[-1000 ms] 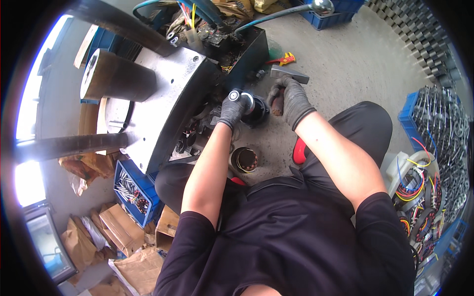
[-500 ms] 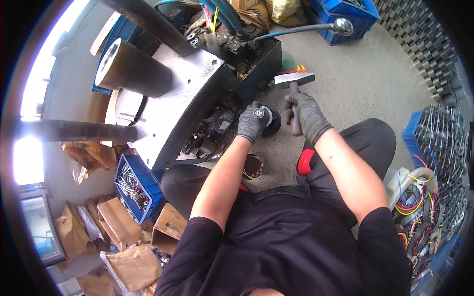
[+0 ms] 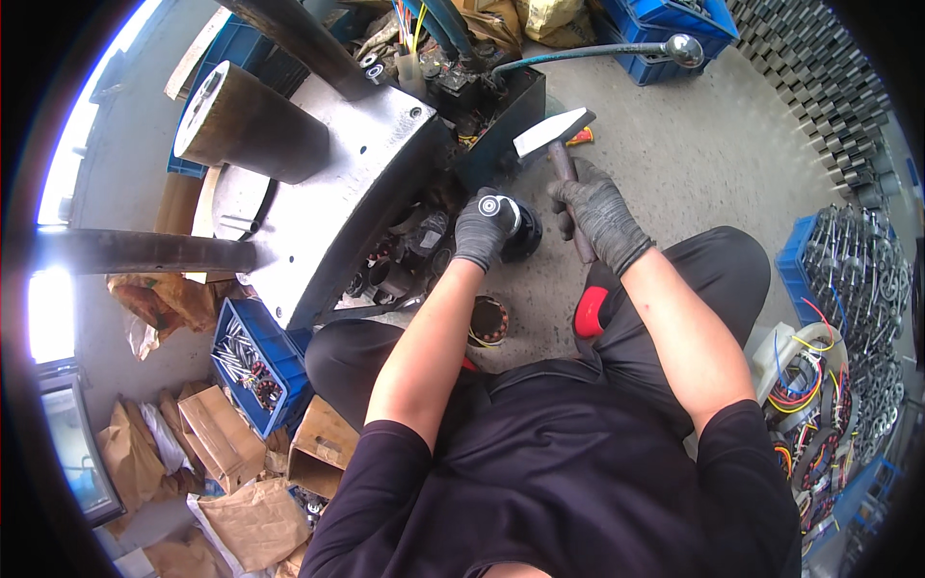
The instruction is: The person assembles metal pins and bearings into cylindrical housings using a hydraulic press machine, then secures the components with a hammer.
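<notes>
My right hand (image 3: 599, 214), in a dark grey glove, is wrapped round the handle of a hammer (image 3: 556, 132). The hammer's head is raised above and beyond my fingers. My left hand (image 3: 478, 236), gloved alike, is closed round a metal piece with a round, ringed end (image 3: 491, 205) facing up. Just beside and under this hand stands a dark cylindrical part (image 3: 523, 233); whether the metal piece touches it is hidden. On the floor nearer to me sits a round stator-like ring (image 3: 488, 320) with reddish windings inside.
A heavy press with a pale metal plate (image 3: 347, 135) and thick columns stands at the left. A lever with a ball knob (image 3: 684, 50) reaches across the top. Blue bins (image 3: 252, 361) and cardboard boxes (image 3: 224, 435) lie lower left; wired stators (image 3: 805, 385) and stacked metal rings (image 3: 819, 87) fill the right.
The hammer has tilted, its head moving up and slightly left, with my right hand shifting a little left. My left hand and its metal piece have moved slightly left and up.
</notes>
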`<action>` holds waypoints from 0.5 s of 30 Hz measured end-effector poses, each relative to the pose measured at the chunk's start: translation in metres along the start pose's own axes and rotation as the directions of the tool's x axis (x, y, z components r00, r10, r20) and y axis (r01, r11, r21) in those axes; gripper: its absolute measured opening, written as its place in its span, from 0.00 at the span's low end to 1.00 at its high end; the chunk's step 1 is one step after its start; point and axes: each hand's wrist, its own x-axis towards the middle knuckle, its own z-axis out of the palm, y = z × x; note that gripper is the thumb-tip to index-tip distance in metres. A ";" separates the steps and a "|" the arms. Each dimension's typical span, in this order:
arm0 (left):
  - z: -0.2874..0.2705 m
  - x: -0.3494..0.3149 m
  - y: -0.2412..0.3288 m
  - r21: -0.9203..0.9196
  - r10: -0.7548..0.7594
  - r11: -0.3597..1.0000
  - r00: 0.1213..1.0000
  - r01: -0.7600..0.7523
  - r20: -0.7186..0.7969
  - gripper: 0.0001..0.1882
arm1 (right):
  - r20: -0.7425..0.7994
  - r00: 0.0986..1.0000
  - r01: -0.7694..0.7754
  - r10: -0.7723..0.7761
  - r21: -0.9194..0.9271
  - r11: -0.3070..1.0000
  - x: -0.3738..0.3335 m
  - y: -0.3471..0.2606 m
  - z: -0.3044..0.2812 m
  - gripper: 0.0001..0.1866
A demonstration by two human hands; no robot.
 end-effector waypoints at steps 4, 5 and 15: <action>-0.008 -0.007 0.009 0.022 -0.021 1.000 1.000 0.021 0.014 0.22 | -0.008 1.000 -0.029 0.029 0.009 1.000 0.000 0.000 -0.001 0.20; -0.008 -0.007 0.013 -0.019 -0.070 0.997 0.998 0.070 0.008 0.23 | -0.010 0.999 -0.037 0.037 -0.035 0.999 -0.002 -0.002 -0.001 0.21; -0.026 -0.016 0.029 -0.182 -0.124 0.972 0.980 0.152 0.157 0.31 | 0.249 0.867 0.478 -0.432 -0.662 0.577 -0.010 0.015 -0.009 0.25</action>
